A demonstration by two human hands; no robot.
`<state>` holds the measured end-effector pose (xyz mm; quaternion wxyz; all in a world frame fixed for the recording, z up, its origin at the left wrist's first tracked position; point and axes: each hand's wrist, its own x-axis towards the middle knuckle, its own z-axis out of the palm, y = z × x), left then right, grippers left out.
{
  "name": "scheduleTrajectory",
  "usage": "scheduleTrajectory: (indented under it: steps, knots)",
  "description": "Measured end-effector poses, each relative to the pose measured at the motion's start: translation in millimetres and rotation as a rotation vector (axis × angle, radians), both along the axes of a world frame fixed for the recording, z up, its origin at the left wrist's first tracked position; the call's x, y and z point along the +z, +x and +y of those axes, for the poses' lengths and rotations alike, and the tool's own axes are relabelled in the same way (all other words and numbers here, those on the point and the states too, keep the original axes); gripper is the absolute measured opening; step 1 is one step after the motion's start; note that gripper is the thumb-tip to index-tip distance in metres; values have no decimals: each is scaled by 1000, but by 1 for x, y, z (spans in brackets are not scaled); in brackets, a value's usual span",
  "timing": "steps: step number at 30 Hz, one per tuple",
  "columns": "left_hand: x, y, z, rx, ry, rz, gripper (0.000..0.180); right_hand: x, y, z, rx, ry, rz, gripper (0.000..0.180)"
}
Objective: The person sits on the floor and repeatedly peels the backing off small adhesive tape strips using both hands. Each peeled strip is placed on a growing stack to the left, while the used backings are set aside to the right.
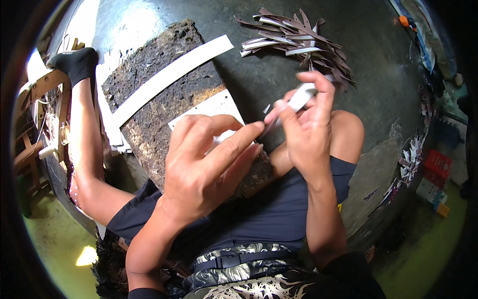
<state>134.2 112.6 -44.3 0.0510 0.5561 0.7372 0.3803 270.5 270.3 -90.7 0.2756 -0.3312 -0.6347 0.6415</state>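
Note:
My right hand (309, 127) is raised over the floor, its fingers closed round a pale white piece (302, 96) that looks like a folded or curled strip. Motion blurs its edges. My left hand (204, 162) hovers over the near end of a rough dark block (167, 102), fingers bent and one tip reaching close to the right hand. What these fingers pinch, if anything, is hidden. Partly under the left hand, a white sheet piece (221, 105) with small holes lies on the block. Across the block's far part rests a long, curved white strip (174, 77).
Brown and white curved strips (303, 42) lie heaped on the floor beyond my right hand. White sheets (112, 132) are stacked left of the block. A wooden frame (37, 94) stands far left. Scraps (411, 159) and a red box (437, 166) lie far right.

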Motion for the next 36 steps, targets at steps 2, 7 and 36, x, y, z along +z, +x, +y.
scheduleTrajectory:
  steps: [2,7,36]
  knots:
    - [21,-5,-5,-16,9,105,55,35,7,-3,322,186,-29,53]
    - [54,-17,-32,17,-417,-53,45,64,-5,-6,774,256,-28,42]
    - [-23,13,-13,136,-38,-60,36,8,2,5,374,-460,-97,17]
